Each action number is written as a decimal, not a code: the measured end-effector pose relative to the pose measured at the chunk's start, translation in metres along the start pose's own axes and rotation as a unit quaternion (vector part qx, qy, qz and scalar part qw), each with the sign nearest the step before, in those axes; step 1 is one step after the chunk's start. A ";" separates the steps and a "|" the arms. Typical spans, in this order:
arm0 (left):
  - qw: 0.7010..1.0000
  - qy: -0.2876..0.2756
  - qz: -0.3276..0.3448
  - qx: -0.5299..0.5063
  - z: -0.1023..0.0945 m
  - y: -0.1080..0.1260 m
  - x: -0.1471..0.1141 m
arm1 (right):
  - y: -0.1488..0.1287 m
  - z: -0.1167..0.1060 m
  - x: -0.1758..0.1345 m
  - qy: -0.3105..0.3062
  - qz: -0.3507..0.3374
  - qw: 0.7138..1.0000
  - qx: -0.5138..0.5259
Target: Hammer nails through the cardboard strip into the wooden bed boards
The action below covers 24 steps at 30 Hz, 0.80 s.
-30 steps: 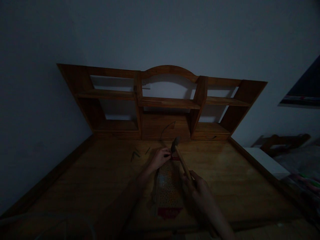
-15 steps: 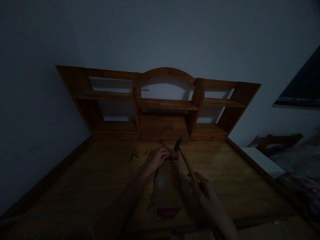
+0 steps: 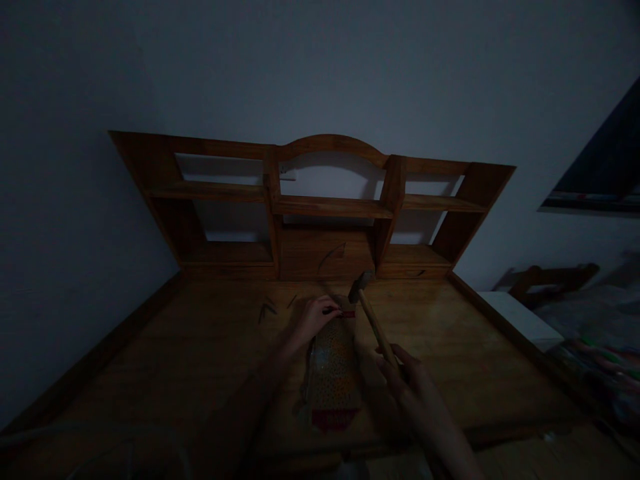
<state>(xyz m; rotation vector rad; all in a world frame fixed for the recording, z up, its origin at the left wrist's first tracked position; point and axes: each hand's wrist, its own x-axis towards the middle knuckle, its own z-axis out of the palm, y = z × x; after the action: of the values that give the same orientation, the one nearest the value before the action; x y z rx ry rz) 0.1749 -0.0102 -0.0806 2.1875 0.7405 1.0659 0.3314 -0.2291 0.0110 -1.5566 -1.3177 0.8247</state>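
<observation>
My right hand (image 3: 407, 380) is wrapped round the wooden handle of a hammer (image 3: 376, 325). The hammer's dark metal head is raised just to the right of my left hand (image 3: 317, 315). Thumb and fingertips of that left hand are pinched together over the far end of a long flat piece (image 3: 334, 373) with a speckled yellow pattern and red bands. Whatever small thing sits in the pinch is too dark to make out. Several thin dark pieces that look like nails (image 3: 267, 309) lie left of the hand, one of them (image 3: 292, 301) apart from the others.
The wooden desk (image 3: 200, 360) has a raised rim on both sides. Across its back stands a wooden shelf unit (image 3: 333, 208) against the wall. To the right are a white surface (image 3: 520, 320), a wooden chair back (image 3: 555, 280) and a blurred colourful pile (image 3: 610, 367). The light is dim.
My left fingertips have shifted slightly and now show a clearer pinch over the far end of the patterned piece. The hammer stays raised in almost the same place.
</observation>
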 end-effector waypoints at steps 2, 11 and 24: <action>1.000 0.000 0.000 0.000 0.002 -0.003 0.000 | 0.000 0.002 0.000 0.010 -0.005 1.000 -0.009; 1.000 -0.008 -0.014 0.008 0.002 -0.003 0.000 | 0.004 0.009 0.003 -0.017 -0.035 0.999 -0.014; 0.999 0.000 -0.037 -0.004 -0.002 0.002 0.000 | -0.003 0.011 -0.002 0.022 -0.033 0.999 0.007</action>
<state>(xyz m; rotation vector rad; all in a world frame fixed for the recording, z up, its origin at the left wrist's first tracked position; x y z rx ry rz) 0.1735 -0.0113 -0.0779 2.1364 0.8110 1.0303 0.3203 -0.2282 0.0102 -1.5044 -1.3218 0.7518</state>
